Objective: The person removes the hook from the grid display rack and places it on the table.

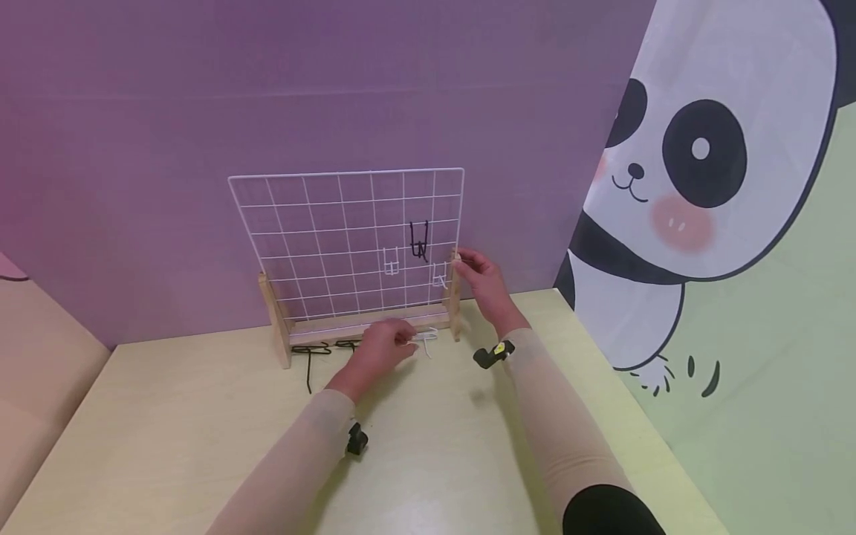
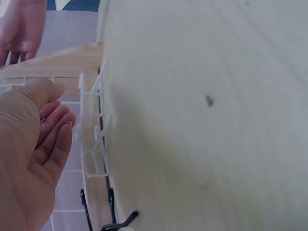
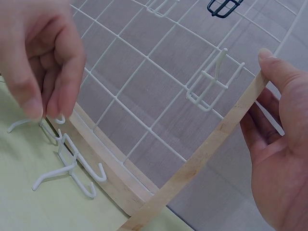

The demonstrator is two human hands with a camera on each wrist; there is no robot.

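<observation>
A white wire grid panel stands upright in a wooden stand. At the right post, my right hand grips the wooden side piece, thumb at its front top and fingers behind. My left hand hovers low before the base, fingers loosely bent around nothing, as the left wrist view shows. Right by its fingertips lie white wire hooks on the table along the base. Hanging on the grid's right half are a black hook and two white hooks, one nearer the middle and one by the post.
Black hooks lie on the pale wooden table, along the base left of my left hand. Behind the grid rises a purple backdrop. A panda picture covers the wall at the right.
</observation>
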